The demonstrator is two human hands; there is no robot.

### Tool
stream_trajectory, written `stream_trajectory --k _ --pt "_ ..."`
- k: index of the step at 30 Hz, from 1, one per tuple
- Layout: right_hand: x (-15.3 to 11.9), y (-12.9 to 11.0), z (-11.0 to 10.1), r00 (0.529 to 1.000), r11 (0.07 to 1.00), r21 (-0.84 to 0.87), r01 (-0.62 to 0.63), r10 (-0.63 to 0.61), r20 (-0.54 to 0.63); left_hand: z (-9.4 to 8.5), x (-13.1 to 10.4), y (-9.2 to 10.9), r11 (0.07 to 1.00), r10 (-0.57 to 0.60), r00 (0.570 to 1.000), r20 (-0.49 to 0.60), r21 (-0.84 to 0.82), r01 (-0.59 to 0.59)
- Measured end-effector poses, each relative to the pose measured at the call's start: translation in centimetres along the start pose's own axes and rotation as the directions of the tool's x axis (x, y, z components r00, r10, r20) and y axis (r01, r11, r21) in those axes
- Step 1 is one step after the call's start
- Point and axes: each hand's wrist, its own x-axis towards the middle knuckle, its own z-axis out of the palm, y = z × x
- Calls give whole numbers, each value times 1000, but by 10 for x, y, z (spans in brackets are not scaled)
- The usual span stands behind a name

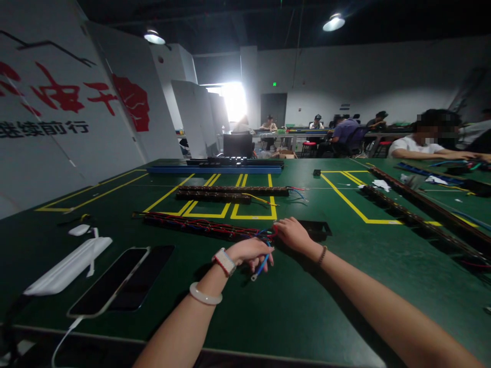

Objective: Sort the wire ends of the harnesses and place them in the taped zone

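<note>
A long black strip with red and blue wires (199, 226) lies across the green table in front of me. Near its right end, my left hand (255, 251) is closed around a blue cable (262, 268) whose metal lug points down toward me. My right hand (289, 231) is at the same wire end, its fingers pinched at the red wires (273, 232). Just behind and right of that hand lies a black tray-like part (320, 230). Two more dark strips (233, 191) with red, blue and yellow leads rest farther back.
Two phones (111, 281) and a white device (71, 268) lie at left. Blue and black rails (215, 168) line the far edge. Long dark strips (422, 220) lie at right, where a person in white (414, 145) works. Yellow tape marks the green table (307, 317).
</note>
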Motion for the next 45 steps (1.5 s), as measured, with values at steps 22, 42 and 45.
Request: stream_trajectory --k 22,42,45 --pt "5 35 -68 956 818 534 -213 61 288 11 4 -2 932 39 999 19 -361 -30" --pt "4 51 -51 882 920 267 -286 144 449 17 7 0 865 15 1000 -2 -501 -14" --pt "5 44 -51 866 964 145 -223 128 483 18 9 0 828 15 1000 1 -560 -12"
